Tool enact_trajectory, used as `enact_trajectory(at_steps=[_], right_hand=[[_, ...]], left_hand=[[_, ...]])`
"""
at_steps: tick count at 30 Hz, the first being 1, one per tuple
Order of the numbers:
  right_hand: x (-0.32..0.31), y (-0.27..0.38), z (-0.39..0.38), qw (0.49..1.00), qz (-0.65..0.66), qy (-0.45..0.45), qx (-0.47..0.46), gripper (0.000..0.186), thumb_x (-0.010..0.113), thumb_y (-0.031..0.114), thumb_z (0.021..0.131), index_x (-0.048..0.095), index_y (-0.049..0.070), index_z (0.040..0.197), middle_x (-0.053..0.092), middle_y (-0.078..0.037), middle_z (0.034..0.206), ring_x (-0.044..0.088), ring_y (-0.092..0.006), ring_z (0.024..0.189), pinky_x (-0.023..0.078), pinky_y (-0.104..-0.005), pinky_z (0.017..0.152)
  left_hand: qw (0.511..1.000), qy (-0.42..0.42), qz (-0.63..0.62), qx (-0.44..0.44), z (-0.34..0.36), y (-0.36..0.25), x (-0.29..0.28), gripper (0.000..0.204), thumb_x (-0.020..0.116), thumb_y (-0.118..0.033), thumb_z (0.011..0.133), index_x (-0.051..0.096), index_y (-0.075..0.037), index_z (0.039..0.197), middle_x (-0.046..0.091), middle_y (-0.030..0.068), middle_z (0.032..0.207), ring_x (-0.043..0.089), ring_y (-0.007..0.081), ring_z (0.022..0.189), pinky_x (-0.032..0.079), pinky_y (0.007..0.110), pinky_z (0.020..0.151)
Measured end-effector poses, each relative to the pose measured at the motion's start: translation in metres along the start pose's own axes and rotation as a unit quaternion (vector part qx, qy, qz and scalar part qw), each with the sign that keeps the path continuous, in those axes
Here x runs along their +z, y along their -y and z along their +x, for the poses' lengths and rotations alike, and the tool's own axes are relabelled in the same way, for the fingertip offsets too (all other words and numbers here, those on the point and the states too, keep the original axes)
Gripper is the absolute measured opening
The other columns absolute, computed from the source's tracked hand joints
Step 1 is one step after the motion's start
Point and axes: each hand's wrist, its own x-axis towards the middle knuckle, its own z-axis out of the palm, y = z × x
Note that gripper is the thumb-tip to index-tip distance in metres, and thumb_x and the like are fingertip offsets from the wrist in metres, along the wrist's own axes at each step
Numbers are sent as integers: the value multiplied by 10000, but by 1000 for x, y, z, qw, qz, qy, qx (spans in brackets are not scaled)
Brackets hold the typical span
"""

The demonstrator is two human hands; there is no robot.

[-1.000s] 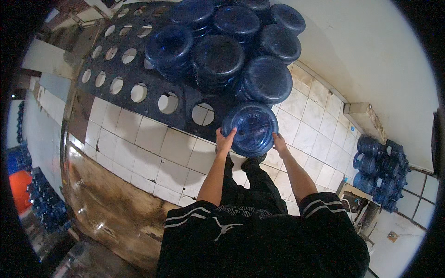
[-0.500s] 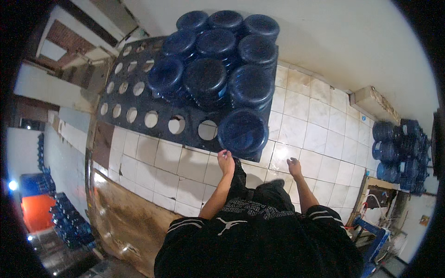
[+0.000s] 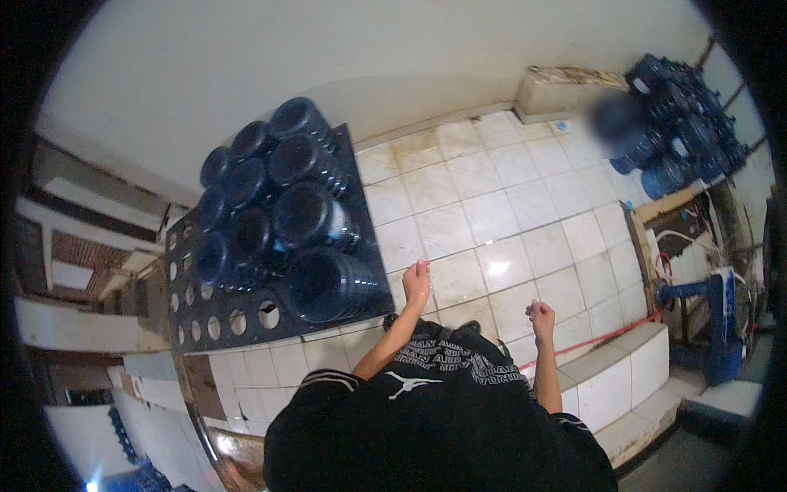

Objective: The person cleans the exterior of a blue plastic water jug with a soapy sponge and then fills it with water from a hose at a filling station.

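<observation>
My left hand [image 3: 416, 281] is over the tiled floor, just right of a dark rack [image 3: 252, 334] with round holes. Its fingers are loosely bent and nothing shows in them. Farther right, my right hand [image 3: 541, 318] hangs in the air with loosely curled fingers, also without anything visible in it. Large blue water jugs stand in rows on the rack, round bases up; the nearest jug [image 3: 324, 283] is at its front right corner, closest to my left hand but apart from it. The jugs' necks are hidden.
More blue water jugs [image 3: 693, 123] are stacked at the far right, partly under a blurred patch. Close by stand a low block [image 3: 566, 92] against the wall and a blue metal frame [image 3: 721, 320]. A red hose [image 3: 607, 334] runs along a white tiled step [image 3: 611, 373] at right.
My view has swung right, so the rack and jugs appear farther left. My left hand, earlier beside the nearest jug, is now apart from it over the floor. More of the right side shows.
</observation>
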Motion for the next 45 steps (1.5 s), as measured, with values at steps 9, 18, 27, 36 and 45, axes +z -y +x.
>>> enact_trajectory(at_steps=[9, 18, 27, 36, 45], right_hand=[[-85, 65, 87, 987, 111, -89, -81, 225, 607, 203, 892, 611, -14, 950, 655, -86, 789, 612, -129, 680, 475, -232, 628], [-167, 131, 204, 972, 108, -200, -64, 271, 590, 216, 906, 600, -13, 762, 602, -73, 620, 563, -114, 578, 461, -241, 582], [-291, 165, 273, 928, 166, -332, -25, 277, 447, 74, 927, 541, 0, 1176, 667, -103, 909, 624, -137, 719, 484, -249, 623], [-396, 156, 347, 876, 261, -398, 72, 261, 448, 145, 925, 570, 16, 1117, 660, -91, 907, 616, -145, 732, 482, -267, 635], [-559, 200, 507, 899, 239, -366, 12, 259, 475, 192, 934, 577, 29, 1108, 663, -80, 899, 614, -132, 730, 466, -249, 640]], left_hand=[[990, 142, -20, 8, 38, -81, 119, 380, 505, -301, 931, 628, 30, 788, 680, 132, 825, 637, 177, 763, 484, 300, 720], [980, 165, -85, -66, 139, -103, 242, 212, 548, -197, 855, 591, -9, 944, 664, 95, 906, 627, 165, 777, 449, 273, 642], [934, 353, -33, 41, 243, -273, 496, 159, 530, -170, 887, 570, -31, 952, 669, 73, 919, 634, 150, 794, 445, 249, 639], [869, 484, 3, 103, 240, -406, 732, 169, 521, -193, 920, 564, -34, 959, 670, 93, 963, 639, 157, 812, 452, 262, 649], [873, 483, 27, 63, 253, -466, 893, 174, 518, -206, 909, 554, -51, 982, 669, 85, 964, 642, 161, 814, 463, 290, 658]])
